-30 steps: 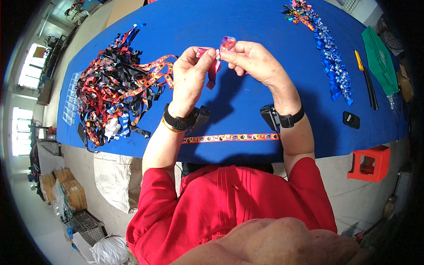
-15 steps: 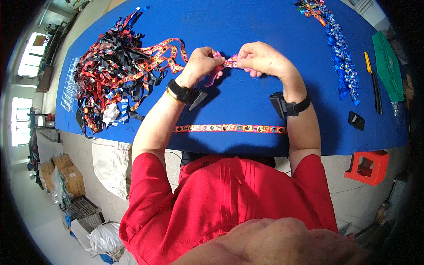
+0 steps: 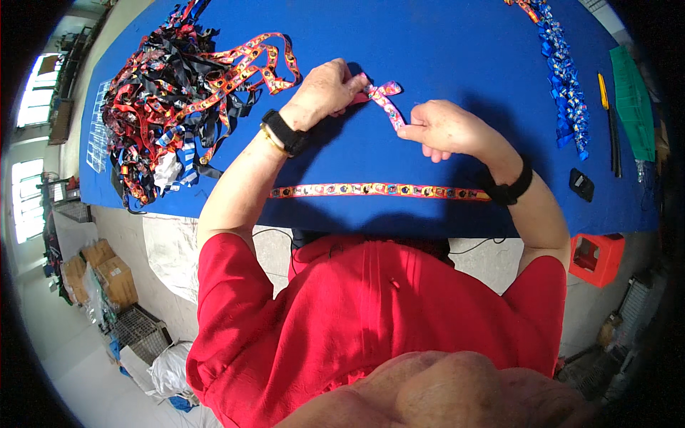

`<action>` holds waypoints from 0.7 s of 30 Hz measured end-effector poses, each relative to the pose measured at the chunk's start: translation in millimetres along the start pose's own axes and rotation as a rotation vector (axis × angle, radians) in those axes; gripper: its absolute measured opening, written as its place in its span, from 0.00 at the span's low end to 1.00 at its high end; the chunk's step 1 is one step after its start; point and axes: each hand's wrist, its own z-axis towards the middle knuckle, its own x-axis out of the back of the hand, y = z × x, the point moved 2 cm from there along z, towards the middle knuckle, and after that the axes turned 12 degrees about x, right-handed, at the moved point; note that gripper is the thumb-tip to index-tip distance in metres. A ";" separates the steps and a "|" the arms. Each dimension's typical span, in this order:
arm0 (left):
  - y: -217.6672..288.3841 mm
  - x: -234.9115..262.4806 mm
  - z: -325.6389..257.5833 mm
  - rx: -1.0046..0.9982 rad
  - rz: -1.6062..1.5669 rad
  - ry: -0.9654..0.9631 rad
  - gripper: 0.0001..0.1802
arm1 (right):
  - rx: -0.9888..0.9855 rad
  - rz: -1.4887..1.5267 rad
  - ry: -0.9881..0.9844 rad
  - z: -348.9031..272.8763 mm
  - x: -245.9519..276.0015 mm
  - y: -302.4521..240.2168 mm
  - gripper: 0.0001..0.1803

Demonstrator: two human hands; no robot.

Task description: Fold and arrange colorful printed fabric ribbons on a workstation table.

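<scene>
A pink printed ribbon (image 3: 389,108) with a knot or bow-like loop in it is stretched between my hands above the blue table. My left hand (image 3: 330,91) pinches it at its left part, by the loop. Lower and to the right, my right hand (image 3: 444,130) grips the ribbon's end between thumb and forefinger. Nearer me, a red-and-yellow printed ribbon strip (image 3: 378,190) lies straight across the table. Left of my left hand spreads a large tangled heap of ribbons (image 3: 168,107), and several printed strands trail from it toward that hand.
The blue tabletop (image 3: 442,43) extends around my hands. On the right lie a row of bunched blue ribbons (image 3: 564,78), a yellow-and-black tool (image 3: 608,114), a green tray (image 3: 631,103) and a small black object (image 3: 581,184). A red stool (image 3: 598,258) stands beyond the near edge.
My right hand has moved right and toward me, drawing the pink ribbon's end away from my left hand. A loop now shows between them. The view has shifted slightly.
</scene>
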 end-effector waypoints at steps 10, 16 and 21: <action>-6.7 -3.1 -87.8 -0.523 0.485 0.317 0.24 | 0.607 -0.400 0.573 -14.1 5.5 -2.4 0.11; -3.6 -25.4 -65.1 -0.581 0.501 0.252 0.33 | 0.794 -0.405 0.550 7.6 -10.1 0.2 0.14; -8.5 -38.1 -57.3 -0.553 0.583 0.223 0.34 | 0.823 -0.541 0.590 24.3 -10.0 8.9 0.15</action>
